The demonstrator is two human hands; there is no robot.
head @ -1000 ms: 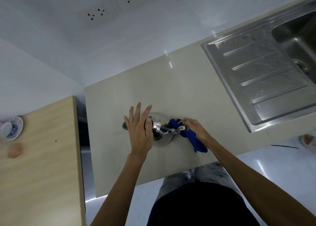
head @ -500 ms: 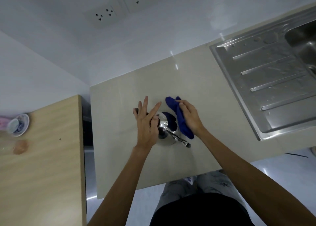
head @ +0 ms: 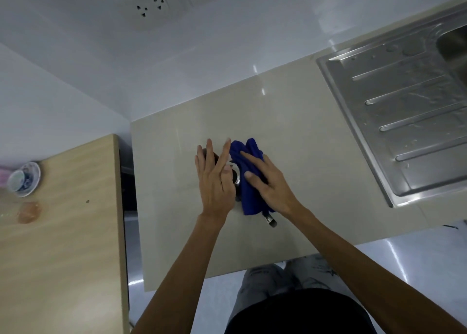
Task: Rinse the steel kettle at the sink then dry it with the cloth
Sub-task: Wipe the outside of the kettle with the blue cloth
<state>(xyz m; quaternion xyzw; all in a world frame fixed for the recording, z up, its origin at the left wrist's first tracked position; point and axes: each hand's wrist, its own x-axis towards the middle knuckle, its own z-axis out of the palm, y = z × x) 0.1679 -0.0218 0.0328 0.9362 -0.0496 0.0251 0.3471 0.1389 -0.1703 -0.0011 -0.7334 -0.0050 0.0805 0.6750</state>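
Observation:
The steel kettle (head: 235,175) stands on the beige counter (head: 290,144), mostly hidden under both hands. Only a strip of its shiny top and the end of its handle show. My left hand (head: 214,179) lies flat on the kettle's left side with fingers straight and spread. My right hand (head: 267,184) presses the blue cloth (head: 249,182) against the kettle's right side. The cloth is draped over the kettle from back to front.
The steel sink (head: 409,111) with its wet ribbed drainboard lies at the right. A wooden table (head: 63,232) at the left holds a small patterned dish (head: 24,179). Wall sockets (head: 149,5) sit above the counter. My legs show beyond the counter's near edge.
My right hand has carried the cloth from the kettle's front handle side up over its right side and top. My left hand has stayed flat on the kettle.

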